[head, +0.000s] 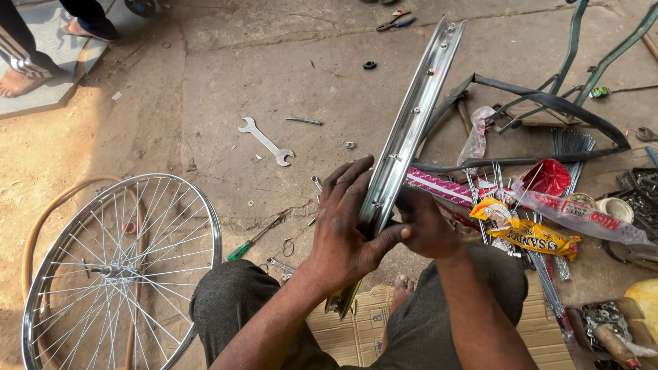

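Your big shiny wheel rim stands on edge above your knees. Left of the rim lies a spoked wheel. Your left hand and right hand both wrap tight around the rim.

Silver rim, green-handled screwdriver, red bag.

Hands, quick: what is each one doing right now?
Left hand: closed around the shiny bare wheel rim, holding it.
Right hand: gripping the same rim from the other side.
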